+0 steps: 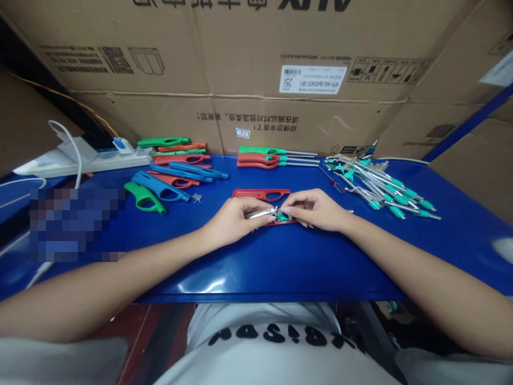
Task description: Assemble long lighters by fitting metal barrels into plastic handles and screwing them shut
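At the middle of the table, my left hand pinches a small silvery, tube-like lighter part between thumb and fingers. My right hand is closed at its fingertips on a green lighter piece, touching the end of the silvery part. Under both hands lies a red lighter handle half, mostly covered by fingers. Just beyond it rests another red handle half with a trigger opening. Fine details between the fingertips are too small to make out.
Red, green and blue handle halves lie at the left, beside small screws. Lighters with metal tubes lie at the back. Green-tipped metal rods and a screwdriver are at the right. A power strip and cardboard stand behind.
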`<state>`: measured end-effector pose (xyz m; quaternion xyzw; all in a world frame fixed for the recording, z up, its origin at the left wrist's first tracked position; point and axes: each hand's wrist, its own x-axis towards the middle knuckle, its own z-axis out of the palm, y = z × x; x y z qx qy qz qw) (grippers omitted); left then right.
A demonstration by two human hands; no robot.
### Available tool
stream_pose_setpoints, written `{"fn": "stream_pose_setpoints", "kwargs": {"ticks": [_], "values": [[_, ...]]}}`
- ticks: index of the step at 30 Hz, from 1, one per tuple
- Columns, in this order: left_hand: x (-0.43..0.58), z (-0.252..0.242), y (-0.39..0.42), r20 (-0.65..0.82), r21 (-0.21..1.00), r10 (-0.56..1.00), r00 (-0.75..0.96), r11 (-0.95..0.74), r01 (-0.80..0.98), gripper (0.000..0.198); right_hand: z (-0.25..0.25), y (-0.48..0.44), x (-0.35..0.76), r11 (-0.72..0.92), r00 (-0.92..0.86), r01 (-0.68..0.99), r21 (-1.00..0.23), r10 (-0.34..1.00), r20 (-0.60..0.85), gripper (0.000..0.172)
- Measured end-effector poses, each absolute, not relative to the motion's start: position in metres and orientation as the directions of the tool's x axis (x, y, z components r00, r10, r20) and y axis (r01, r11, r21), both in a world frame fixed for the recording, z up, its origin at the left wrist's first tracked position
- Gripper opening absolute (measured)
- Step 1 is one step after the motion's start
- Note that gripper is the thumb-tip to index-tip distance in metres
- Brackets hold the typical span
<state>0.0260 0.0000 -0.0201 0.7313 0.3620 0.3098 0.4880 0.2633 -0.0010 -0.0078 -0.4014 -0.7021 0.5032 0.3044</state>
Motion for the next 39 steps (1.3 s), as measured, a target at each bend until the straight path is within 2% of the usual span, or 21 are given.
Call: {"fn": "stream_pose_setpoints", "kwargs": {"ticks": [12, 28, 39], "values": [[0.025, -0.022, 0.002, 0.139, 0.921, 0.81, 0.57, -0.317, 0.226, 0.037, -0.008, -0.001, 0.263, 0.231, -0.516, 0.275, -0.933, 0.854, 0.059, 0.032], [0.026, -0.022, 0.001, 0.095, 0.924, 0.815, 0.571, -0.286, 0.254, 0.039, -0.014, 0.001, 0.261, 0.288, -0.522, 0.287, -0.914, 0.847, 0.103, 0.03], [0.027, -0.019, 0.0, 0.14, 0.906, 0.806, 0.575, -0.339, 0.255, 0.031, -0.016, 0.0, 0.262, 0.323, -0.529, 0.33, -0.887, 0.842, 0.11, 0.032]]}}
